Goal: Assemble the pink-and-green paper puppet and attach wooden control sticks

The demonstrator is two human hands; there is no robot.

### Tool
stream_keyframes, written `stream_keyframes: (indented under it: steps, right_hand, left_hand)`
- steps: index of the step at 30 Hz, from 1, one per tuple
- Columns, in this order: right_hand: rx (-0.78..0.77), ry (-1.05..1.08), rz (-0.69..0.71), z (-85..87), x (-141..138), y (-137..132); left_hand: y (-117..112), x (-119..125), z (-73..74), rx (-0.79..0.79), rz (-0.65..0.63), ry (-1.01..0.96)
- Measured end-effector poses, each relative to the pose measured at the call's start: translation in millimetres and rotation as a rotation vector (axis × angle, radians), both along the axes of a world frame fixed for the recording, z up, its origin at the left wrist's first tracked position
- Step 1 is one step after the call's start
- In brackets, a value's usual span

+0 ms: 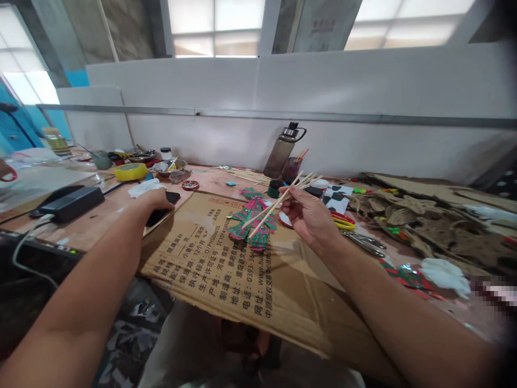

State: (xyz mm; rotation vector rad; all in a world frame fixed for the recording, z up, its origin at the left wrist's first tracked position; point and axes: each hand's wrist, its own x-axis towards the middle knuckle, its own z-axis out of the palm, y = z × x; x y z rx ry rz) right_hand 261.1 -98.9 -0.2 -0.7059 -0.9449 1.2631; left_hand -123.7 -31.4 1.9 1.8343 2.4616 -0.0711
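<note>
My right hand [305, 215] is closed around several thin wooden sticks [278, 202], held at a slant. The sticks' lower ends lie over a green-and-pink patterned cutout [253, 218] with small shiny dots, resting on a printed cardboard sheet [202, 258]. My left hand [154, 198] is over a dark phone [173, 198] by the cardboard's left edge. Its fingers are mostly hidden by the back of the hand, so whether it grips the phone is unclear. White tissue [141, 186] lies just beyond it.
Behind stand a tilted bottle [280, 148] and more sticks [246, 175]. At left are yellow tape [130, 172] and a black power adapter [72, 203]. Scissors [357, 240], brown cut pieces [424, 215] and tissue [444, 275] lie at right. Another person's hand [6, 171] shows far left.
</note>
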Motion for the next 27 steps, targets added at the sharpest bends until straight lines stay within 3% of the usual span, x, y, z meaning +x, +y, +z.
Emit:
stream_keyframes:
  steps: [5, 13, 22, 27]
  right_hand:
    - [0.023, -0.008, -0.007, 1.1, -1, -2]
    - [0.032, -0.040, -0.020, -3.0, -2, 1]
    - [0.021, -0.089, -0.030, -5.1, -3, -1]
    - [0.003, -0.109, -0.037, -3.7, -3, -2]
  left_hand:
    - [-6, 2, -1.1, 0.021, 0.069, -0.006]
    - [-3, 0, -5.4, 0.111, 0.042, -0.029]
    - [3, -14, -10.7, 0.066, 0.056, -0.100]
    - [5, -22, -9.6, 0.163, 0.102, -0.089]
